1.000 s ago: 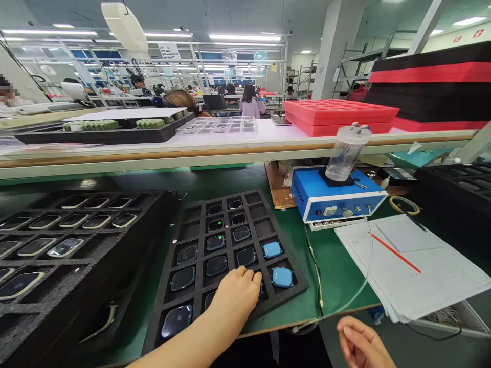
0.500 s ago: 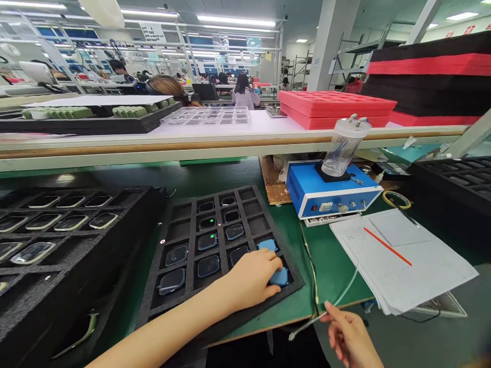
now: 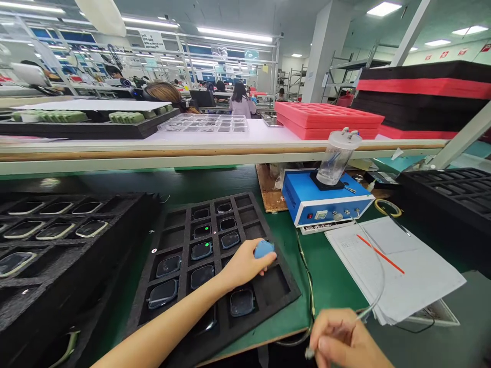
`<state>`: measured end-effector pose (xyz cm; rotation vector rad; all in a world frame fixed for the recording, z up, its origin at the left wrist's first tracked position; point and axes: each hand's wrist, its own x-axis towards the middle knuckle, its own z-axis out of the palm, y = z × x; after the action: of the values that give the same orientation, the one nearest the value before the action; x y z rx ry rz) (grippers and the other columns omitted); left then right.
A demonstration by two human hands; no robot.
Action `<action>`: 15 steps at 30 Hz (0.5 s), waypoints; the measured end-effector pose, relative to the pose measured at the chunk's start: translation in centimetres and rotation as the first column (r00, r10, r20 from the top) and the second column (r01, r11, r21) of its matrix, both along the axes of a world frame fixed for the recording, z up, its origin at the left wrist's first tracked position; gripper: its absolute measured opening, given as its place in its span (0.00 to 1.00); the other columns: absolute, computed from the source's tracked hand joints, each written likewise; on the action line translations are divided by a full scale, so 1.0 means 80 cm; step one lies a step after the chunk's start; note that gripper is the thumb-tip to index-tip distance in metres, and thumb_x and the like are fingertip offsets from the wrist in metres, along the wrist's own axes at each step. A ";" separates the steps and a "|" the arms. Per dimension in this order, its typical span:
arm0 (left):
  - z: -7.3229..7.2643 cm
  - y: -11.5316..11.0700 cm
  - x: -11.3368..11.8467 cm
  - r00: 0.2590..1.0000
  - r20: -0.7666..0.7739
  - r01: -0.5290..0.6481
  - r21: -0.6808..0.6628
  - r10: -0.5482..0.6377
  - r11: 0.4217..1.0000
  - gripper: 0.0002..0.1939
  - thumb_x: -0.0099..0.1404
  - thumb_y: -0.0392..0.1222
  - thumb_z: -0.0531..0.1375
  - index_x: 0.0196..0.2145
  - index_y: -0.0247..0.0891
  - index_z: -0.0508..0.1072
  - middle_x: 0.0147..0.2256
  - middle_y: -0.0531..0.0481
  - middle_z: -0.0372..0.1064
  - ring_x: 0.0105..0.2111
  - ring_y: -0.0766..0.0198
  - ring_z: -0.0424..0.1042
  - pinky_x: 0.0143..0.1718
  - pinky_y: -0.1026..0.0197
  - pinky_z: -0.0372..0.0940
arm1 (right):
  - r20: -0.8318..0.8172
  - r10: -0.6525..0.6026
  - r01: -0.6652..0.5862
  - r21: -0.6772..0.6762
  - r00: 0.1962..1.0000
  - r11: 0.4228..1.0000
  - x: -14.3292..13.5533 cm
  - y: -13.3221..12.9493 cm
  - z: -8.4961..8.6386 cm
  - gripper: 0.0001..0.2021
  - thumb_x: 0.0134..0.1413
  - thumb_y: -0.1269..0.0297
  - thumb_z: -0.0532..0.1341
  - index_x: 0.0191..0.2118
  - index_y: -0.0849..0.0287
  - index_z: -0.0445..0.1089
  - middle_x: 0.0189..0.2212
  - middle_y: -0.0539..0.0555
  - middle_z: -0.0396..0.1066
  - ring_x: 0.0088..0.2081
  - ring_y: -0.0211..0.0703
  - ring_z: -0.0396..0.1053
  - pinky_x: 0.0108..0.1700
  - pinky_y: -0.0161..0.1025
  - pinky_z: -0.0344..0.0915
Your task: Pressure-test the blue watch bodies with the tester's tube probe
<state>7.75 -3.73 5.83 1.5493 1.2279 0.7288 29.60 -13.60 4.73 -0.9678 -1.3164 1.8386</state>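
Note:
Over the right column of a black foam tray (image 3: 282, 250), my left hand (image 3: 245, 263) grips a small blue piece (image 3: 264, 249) between thumb and fingers. Dark square watch-like parts (image 3: 242, 301) lie in several of the tray's compartments, and two of them carry green dots. The compartment at the tray's right front corner has nothing in it. Beyond the tray's front right corner, my right hand (image 3: 337, 337) is closed around a clear thin tube (image 3: 378, 291), whose tip sticks out below the fingers. The tube runs up to a blue box (image 3: 326, 197).
A clear cup (image 3: 337, 158) stands on the blue box. Papers with a red strip (image 3: 399, 266) lie at the right. Another black foam tray (image 3: 76, 255) fills the left. Red foam trays (image 3: 326, 120) sit on the shelf above. People sit in the background.
My left hand has lifted a blue piece out of its compartment. My right hand has moved slightly left and down and closed further around the tube near its tip. The view has shifted slightly.

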 end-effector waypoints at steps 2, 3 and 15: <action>-0.006 0.005 -0.002 0.981 0.184 -0.042 -0.136 0.067 0.990 0.13 0.59 0.49 0.55 0.28 0.36 0.62 0.27 0.50 0.69 0.20 0.68 0.66 0.21 0.65 0.62 | -0.034 -0.041 0.046 0.162 0.999 0.986 -0.012 0.038 0.023 0.14 0.51 0.54 0.61 0.29 0.62 0.70 0.16 0.50 0.67 0.15 0.34 0.62 0.19 0.30 0.58; -0.009 0.007 -0.003 0.964 0.249 -0.056 -0.171 0.099 0.984 0.13 0.60 0.49 0.55 0.31 0.36 0.62 0.32 0.46 0.70 0.22 0.68 0.68 0.22 0.64 0.64 | -0.025 -0.105 0.108 0.264 0.994 0.958 -0.021 0.059 0.031 0.12 0.53 0.57 0.60 0.29 0.62 0.70 0.17 0.50 0.68 0.17 0.34 0.63 0.21 0.31 0.60; -0.038 0.010 -0.003 0.693 0.705 0.018 -0.226 0.151 0.974 0.19 0.67 0.50 0.46 0.47 0.33 0.62 0.28 0.50 0.62 0.21 0.69 0.58 0.19 0.67 0.55 | -0.241 -0.283 0.363 0.424 0.928 0.830 -0.093 0.156 -0.033 0.02 0.53 0.67 0.59 0.31 0.59 0.66 0.20 0.47 0.69 0.19 0.33 0.65 0.22 0.30 0.64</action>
<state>7.50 -2.92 2.81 0.8772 0.7233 1.0822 22.18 -1.15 2.10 -0.7049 -1.3082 1.2349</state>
